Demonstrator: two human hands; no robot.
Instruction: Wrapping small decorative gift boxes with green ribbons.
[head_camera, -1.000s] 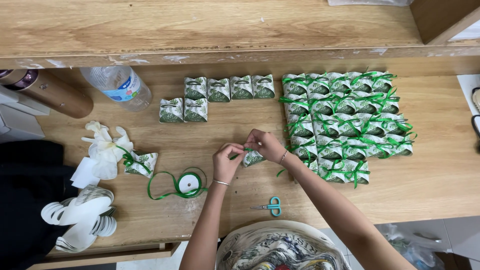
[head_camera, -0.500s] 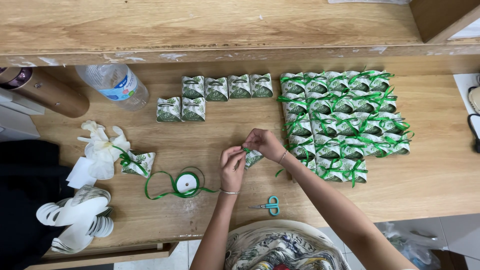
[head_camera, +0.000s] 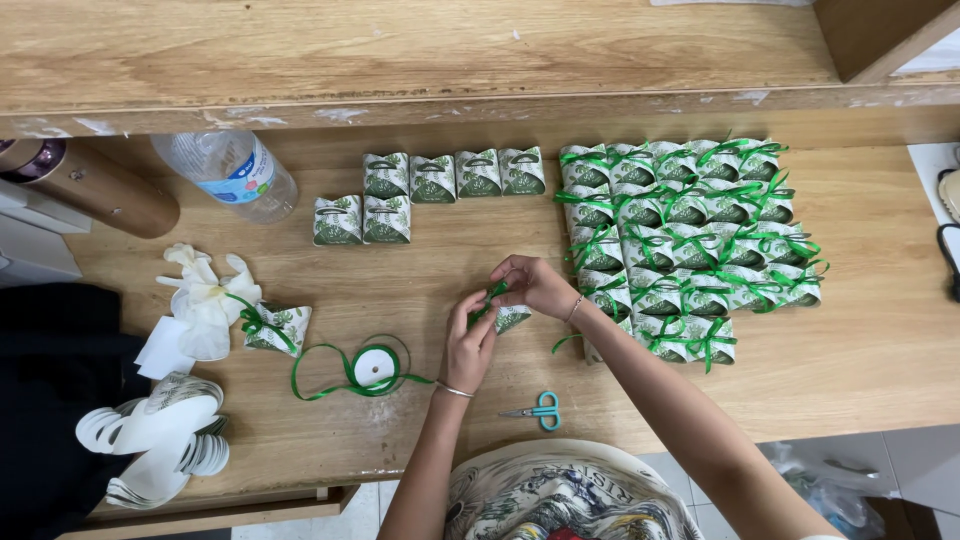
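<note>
My left hand (head_camera: 468, 338) and my right hand (head_camera: 532, 285) meet over one small green-and-white favour box (head_camera: 512, 318) on the wooden table (head_camera: 420, 270). Both pinch a green ribbon (head_camera: 492, 296) at the box's top. Right of my hands lie several ribboned boxes (head_camera: 690, 235) packed in rows. Behind them, to the left, several boxes without ribbon (head_camera: 455, 173) stand in a line, with two more (head_camera: 362, 220) in front.
A green ribbon spool (head_camera: 372, 368) trails ribbon to my left hand. Teal scissors (head_camera: 540, 409) lie near the front edge. A water bottle (head_camera: 230, 172), a brown tube (head_camera: 95, 188), a white flower bow on a box (head_camera: 215, 300) and white ribbon rolls (head_camera: 160, 440) sit left.
My hands have shifted slightly while working the ribbon at the box's top; the view has drifted a little. Nothing else has moved.
</note>
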